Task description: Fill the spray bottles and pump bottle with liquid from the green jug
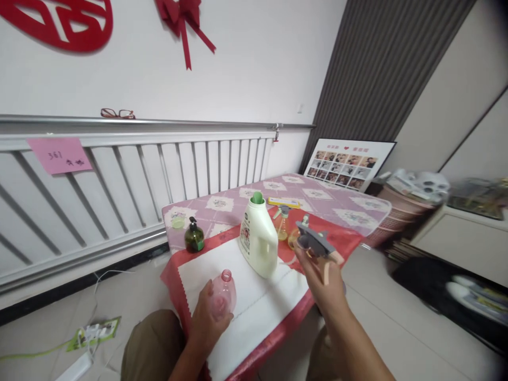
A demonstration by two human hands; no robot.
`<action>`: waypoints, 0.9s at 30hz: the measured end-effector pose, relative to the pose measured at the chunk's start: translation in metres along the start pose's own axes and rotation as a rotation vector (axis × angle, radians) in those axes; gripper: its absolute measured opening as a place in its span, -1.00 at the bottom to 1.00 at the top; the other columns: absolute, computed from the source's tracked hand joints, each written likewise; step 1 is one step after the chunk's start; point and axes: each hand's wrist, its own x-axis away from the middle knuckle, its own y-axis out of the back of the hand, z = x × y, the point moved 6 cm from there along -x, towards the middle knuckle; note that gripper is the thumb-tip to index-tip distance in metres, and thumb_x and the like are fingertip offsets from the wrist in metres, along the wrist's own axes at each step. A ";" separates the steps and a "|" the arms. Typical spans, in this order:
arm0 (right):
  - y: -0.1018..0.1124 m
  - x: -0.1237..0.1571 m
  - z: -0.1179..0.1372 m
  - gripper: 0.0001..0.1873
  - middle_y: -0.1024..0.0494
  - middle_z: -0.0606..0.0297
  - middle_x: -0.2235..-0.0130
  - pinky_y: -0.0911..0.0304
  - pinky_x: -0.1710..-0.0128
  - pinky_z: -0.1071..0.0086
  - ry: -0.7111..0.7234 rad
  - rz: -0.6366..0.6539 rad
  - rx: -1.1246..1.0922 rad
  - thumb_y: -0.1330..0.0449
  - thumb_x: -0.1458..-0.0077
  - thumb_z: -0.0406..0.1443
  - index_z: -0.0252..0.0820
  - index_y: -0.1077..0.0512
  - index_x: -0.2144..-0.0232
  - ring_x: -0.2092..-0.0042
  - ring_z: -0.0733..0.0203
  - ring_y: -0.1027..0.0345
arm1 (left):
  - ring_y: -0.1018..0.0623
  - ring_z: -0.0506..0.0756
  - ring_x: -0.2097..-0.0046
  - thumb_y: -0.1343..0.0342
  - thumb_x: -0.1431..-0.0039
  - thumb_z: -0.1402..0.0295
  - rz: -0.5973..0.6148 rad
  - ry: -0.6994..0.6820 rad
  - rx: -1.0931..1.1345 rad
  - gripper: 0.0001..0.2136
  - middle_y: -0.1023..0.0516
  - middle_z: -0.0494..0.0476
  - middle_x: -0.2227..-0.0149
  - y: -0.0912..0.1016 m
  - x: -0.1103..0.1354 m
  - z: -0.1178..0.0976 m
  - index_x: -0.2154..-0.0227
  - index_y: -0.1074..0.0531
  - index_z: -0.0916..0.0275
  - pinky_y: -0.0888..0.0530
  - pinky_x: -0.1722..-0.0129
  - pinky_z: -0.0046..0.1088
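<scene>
My left hand (208, 315) is wrapped round a see-through pink bottle (227, 290), which stands upright with its neck uncapped over the white sheet (260, 323). Raised at the right, my right hand (326, 283) grips a grey trigger spray head (315, 241) with peach-coloured parts. A large cream detergent jug (257, 238) stands between the two hands, a green piece (257, 198) in its mouth. Behind the right hand are a spray bottle (283, 225) with yellowish liquid and another, partly hidden bottle (293, 238). To the left sits a dark green pump bottle (194, 237).
A red cloth (254, 365) lies under the white sheet on a table with a pink patterned tablecloth (278, 185). A yellow-edged flat pack (283, 202) and a small pale green round item (178, 223) rest there. A radiator (159, 169) runs behind; a power strip (93, 333) lies on the floor.
</scene>
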 end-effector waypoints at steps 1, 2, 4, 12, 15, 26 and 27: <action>0.004 0.002 -0.008 -0.73 -0.54 0.22 0.22 -0.34 0.20 0.27 0.005 0.043 0.081 -0.15 -0.18 -0.14 -0.10 -0.41 0.11 0.19 0.10 -0.44 | -0.34 0.28 -0.21 -0.24 0.17 0.27 -0.002 0.003 -0.001 -0.15 -0.29 0.25 -0.20 0.000 0.000 0.001 -0.23 -0.01 0.18 -0.30 -0.20 -0.27; 0.008 0.005 -0.017 -0.71 -0.54 0.21 0.23 -0.34 0.25 0.27 0.014 0.079 0.171 -0.12 -0.20 -0.14 -0.11 -0.38 0.07 0.22 0.10 -0.43 | -0.35 0.28 -0.21 -0.23 0.16 0.26 -0.002 0.006 -0.002 -0.15 -0.30 0.24 -0.20 -0.001 0.001 0.003 -0.23 0.00 0.19 -0.31 -0.20 -0.27; 0.008 0.013 -0.035 -0.65 -0.52 0.17 0.21 -0.33 0.25 0.23 0.096 0.214 0.394 -0.04 -0.22 -0.13 -0.12 -0.34 0.00 0.22 0.08 -0.41 | -0.36 0.28 -0.20 -0.22 0.15 0.25 0.001 0.005 -0.009 -0.15 -0.30 0.25 -0.19 -0.002 0.001 0.004 -0.24 0.02 0.20 -0.33 -0.18 -0.28; -0.018 0.051 -0.098 -0.73 -0.56 0.23 0.35 -0.24 0.31 0.30 0.237 0.644 0.640 -0.09 -0.12 -0.33 -0.07 -0.47 0.14 0.28 0.08 -0.39 | -0.42 0.28 -0.13 -0.19 0.16 0.23 -0.038 0.017 -0.016 -0.17 -0.36 0.25 -0.14 -0.003 0.001 0.004 -0.22 0.01 0.13 -0.44 -0.05 -0.20; -0.033 0.062 -0.113 -0.79 -0.56 0.25 0.37 -0.19 0.31 0.34 0.325 0.784 0.694 -0.13 -0.09 -0.38 -0.08 -0.49 0.22 0.30 0.11 -0.38 | -0.40 0.29 -0.16 -0.17 0.14 0.18 -0.034 0.021 -0.012 -0.18 -0.32 0.28 -0.17 -0.005 0.002 0.004 -0.22 0.01 0.18 -0.43 -0.08 -0.17; -0.048 0.060 -0.145 -0.63 -0.52 0.17 0.28 -0.17 0.28 0.30 0.480 0.950 0.788 -0.13 -0.15 0.01 -0.15 -0.44 0.22 0.28 0.09 -0.35 | -0.48 0.31 -0.07 -0.13 0.17 0.08 -0.113 -0.013 -0.103 -0.14 -0.41 0.31 -0.09 -0.006 0.001 0.006 -0.23 0.00 0.24 -0.48 -0.01 -0.23; -0.048 0.059 -0.146 -0.64 -0.52 0.16 0.27 -0.18 0.27 0.29 0.478 0.954 0.785 -0.12 -0.16 -0.01 -0.15 -0.44 0.21 0.27 0.09 -0.35 | -0.48 0.31 -0.07 -0.13 0.17 0.07 -0.117 -0.013 -0.108 -0.14 -0.42 0.31 -0.09 -0.006 0.002 0.006 -0.23 -0.01 0.23 -0.47 -0.02 -0.23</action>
